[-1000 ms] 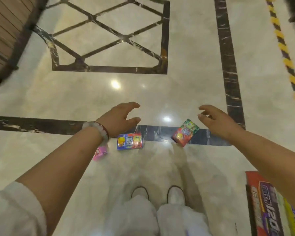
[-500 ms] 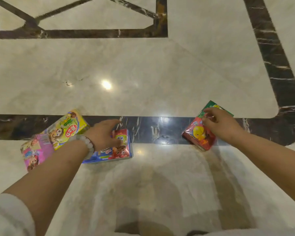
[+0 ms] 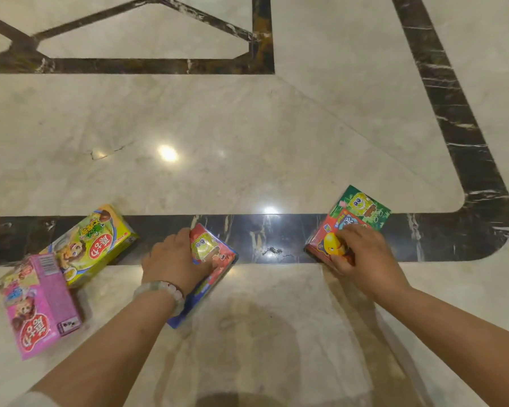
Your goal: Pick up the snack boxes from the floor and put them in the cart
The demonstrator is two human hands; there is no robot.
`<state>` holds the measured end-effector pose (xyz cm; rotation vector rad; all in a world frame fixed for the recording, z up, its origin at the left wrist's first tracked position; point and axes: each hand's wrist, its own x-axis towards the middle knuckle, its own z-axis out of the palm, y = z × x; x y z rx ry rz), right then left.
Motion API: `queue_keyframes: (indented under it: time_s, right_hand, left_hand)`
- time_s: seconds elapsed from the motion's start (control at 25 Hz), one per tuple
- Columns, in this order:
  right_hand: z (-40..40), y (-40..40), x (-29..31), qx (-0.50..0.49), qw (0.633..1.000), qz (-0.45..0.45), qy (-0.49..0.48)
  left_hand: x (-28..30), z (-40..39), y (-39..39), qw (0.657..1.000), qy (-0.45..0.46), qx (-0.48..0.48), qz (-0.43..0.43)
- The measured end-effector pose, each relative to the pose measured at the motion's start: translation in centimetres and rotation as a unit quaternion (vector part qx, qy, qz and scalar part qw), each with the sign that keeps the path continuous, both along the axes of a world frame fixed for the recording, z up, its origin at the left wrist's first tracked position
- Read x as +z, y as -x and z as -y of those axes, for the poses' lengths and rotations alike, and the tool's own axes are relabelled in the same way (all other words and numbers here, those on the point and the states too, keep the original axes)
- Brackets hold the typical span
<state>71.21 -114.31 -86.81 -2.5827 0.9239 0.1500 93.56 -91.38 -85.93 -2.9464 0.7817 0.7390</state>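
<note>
- Both hands grasp boxes on the pale marble floor (image 3: 247, 127): the left hand (image 3: 174, 259) curls round a red-and-blue cardboard snack box (image 3: 215, 259), the right hand (image 3: 356, 254) round a red-and-green cardboard snack box (image 3: 356, 212).
- Each box's long axis runs away from its hand, toward the far right.
- Left of the left hand lie a yellow-green cardboard box (image 3: 97, 245) and a pink cardboard box (image 3: 36, 306), touching; that hand is nearer them.
- No cart is in view.

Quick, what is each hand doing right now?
Left hand: gripping the red and blue cartoon snack box on the floor.
Right hand: gripping the red and green cartoon snack box on the floor.
</note>
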Motion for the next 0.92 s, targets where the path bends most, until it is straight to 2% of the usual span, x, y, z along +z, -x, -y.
queue_keyframes:
  time_s: [0.16,0.28,0.32,0.36,0.44,0.48,0.56,0.64,0.76,0.92]
  right_hand:
    - [-1.5,-0.1,0.4,0.139,0.99,0.001,0.009]
    - [-2.5,-0.5,0.5,0.216,0.974,0.069,-0.004]
    - [-2.8,-0.6,0.6,0.197,0.977,0.078,-0.002]
    - [-3.1,-0.9,0.8,0.136,0.986,0.096,-0.003]
    - [-3.0,-1.3,0.2,-0.064,0.993,0.077,-0.061]
    - [-2.9,-1.6,0.2,-0.161,0.978,0.03,-0.129]
    - [-2.8,-2.0,-0.5,-0.248,0.934,-0.014,-0.255]
    - [-3.4,-2.4,-0.7,-0.261,0.918,-0.008,-0.298]
    - [-4.4,-2.7,-0.5,-0.249,0.913,0.0,-0.325]
    - [-5.5,-3.3,0.0,-0.185,0.924,-0.025,-0.333]
  left_hand:
    - [-1.5,0.1,1.2,0.989,0.088,0.118,-0.003]
    - [-2.4,-0.2,0.7,0.965,0.141,0.215,-0.05]
    - [-2.6,-0.4,0.7,0.956,0.154,0.239,-0.068]
    - [-2.6,-0.4,0.8,0.948,0.164,0.258,-0.086]
    - [-2.3,-0.4,1.1,0.936,0.177,0.276,-0.126]
    - [-2.3,-0.3,1.2,0.933,0.18,0.275,-0.143]
    - [-2.3,-0.2,1.5,0.932,0.182,0.269,-0.162]
    - [-2.6,-0.1,1.7,0.927,0.195,0.266,-0.179]
    - [-2.8,-0.1,2.2,0.921,0.197,0.277,-0.189]
    - [-2.6,0.1,2.6,0.891,0.223,0.335,-0.21]
